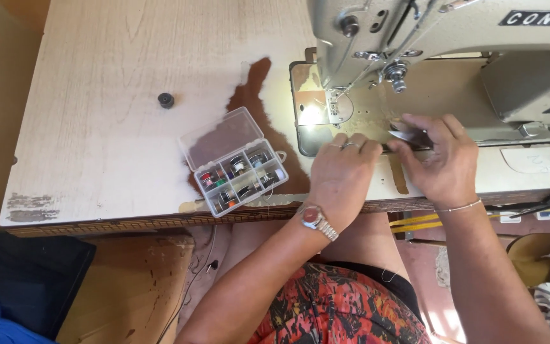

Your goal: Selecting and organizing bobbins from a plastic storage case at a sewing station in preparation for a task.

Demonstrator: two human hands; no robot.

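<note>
My left hand (342, 172) and right hand (437, 159) were both pinched shut on a small dark metal tool (408, 137) at the sewing machine (428, 44) bed, my bobbin box (237, 162) lay open on the desk (97, 127), and no cloth was under the needle.

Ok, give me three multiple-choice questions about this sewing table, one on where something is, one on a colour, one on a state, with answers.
1. The clear bobbin box lies where?
A. left of both hands
B. on the machine
C. on the floor

2. The small loose spool on the table is:
A. white
B. black
C. yellow

3. The box lid is:
A. shut
B. open
C. missing

Answers: 1 A, it sits left of the left hand; 2 B, it looks dark black; 3 B, the lid is folded back.
</note>
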